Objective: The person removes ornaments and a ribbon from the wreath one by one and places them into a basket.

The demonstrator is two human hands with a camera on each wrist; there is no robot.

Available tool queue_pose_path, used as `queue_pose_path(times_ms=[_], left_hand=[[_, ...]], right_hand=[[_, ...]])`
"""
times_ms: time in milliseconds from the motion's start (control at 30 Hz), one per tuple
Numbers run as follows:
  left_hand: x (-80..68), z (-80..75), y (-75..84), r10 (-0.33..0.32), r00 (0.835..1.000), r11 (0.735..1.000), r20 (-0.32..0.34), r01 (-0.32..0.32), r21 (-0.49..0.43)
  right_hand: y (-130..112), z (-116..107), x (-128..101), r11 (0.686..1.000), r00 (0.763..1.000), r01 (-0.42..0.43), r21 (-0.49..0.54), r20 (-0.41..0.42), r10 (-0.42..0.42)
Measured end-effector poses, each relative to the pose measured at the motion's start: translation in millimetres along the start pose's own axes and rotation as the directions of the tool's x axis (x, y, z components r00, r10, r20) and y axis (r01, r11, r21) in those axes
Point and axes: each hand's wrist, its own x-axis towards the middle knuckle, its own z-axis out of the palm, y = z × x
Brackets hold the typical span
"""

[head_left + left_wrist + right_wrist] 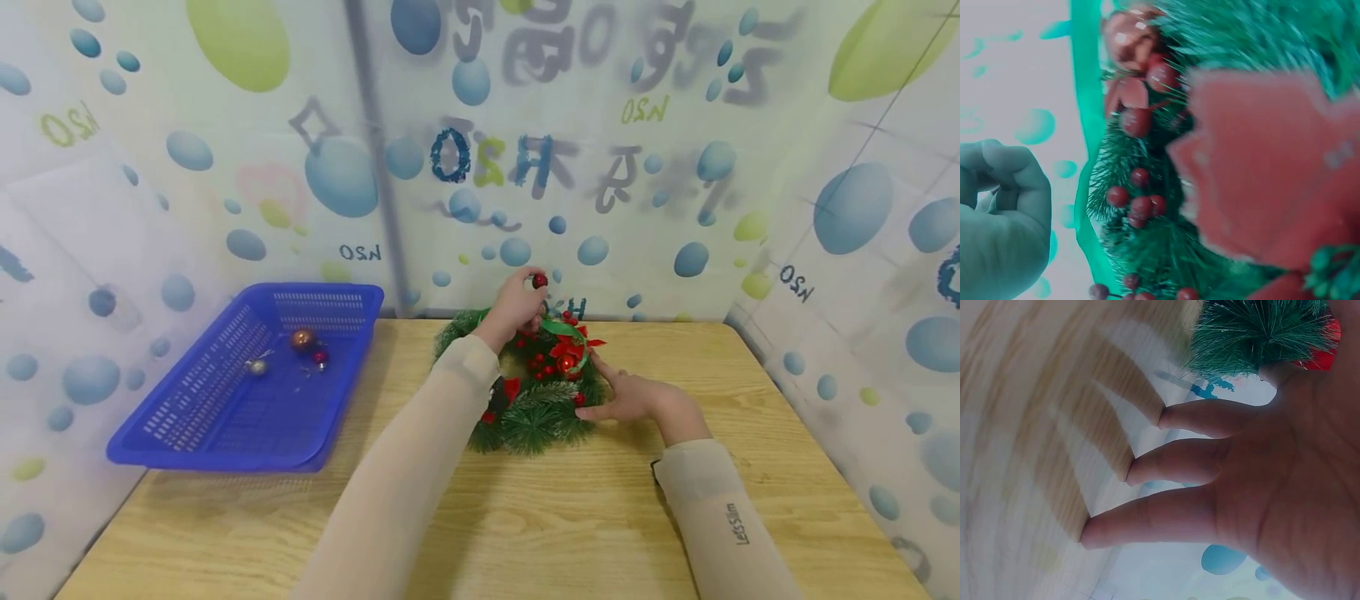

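A green wreath (536, 421) with red berries, red poinsettia flowers and a green ribbon (558, 327) lies on the table. Over its far part, my left hand (516, 304) pinches a small dark red bauble (539, 281). In the left wrist view the curled left hand (1004, 219) appears beside the ribbon, and the bauble is hidden there. My right hand (633, 397) is spread at the wreath's right edge, thumb and index finger against the greenery. Its other fingertips (1088, 534) rest on the wooden tabletop in the right wrist view. A shiny copper-coloured bauble (1132, 40) sits among the wreath's berries.
A blue plastic basket (217, 458) stands at the table's left, holding an orange-brown bauble (302, 340), a small red bauble (321, 357) and a pale gold one (258, 367). A patterned curtain (480, 225) hangs behind the wooden table (570, 525).
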Motion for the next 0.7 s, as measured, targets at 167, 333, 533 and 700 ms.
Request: queue_pose_path(times_ms=[167,333,533,700], left_hand=[[-2.0,-4.5,9.7,0.051,0.997,0.996,-0.051,-0.055,-0.076],[-6.8,-9.3,18.3,0.114,0.986,0.993,-0.118,-0.116,-0.016],[-20.1,-14.3,24.6,0.192,0.964,0.981,-0.184,-0.191,0.023],[-37.7,-18.9,29.2,0.222,0.949,0.968,-0.222,-0.242,-0.064]], right_hand=[[0.1,0.2,0.3,1.000,1.000,-0.001,0.006,0.001,0.001],[-2.2,-0.7,-2.1,1.000,1.000,-0.007,0.007,0.004,0.007],[-2.3,-0.4,-2.8,1.000,1.000,-0.007,0.004,0.002,0.007],[-3.1,0.0,-4.0,0.999,1.000,-0.016,0.029,0.007,0.016]])
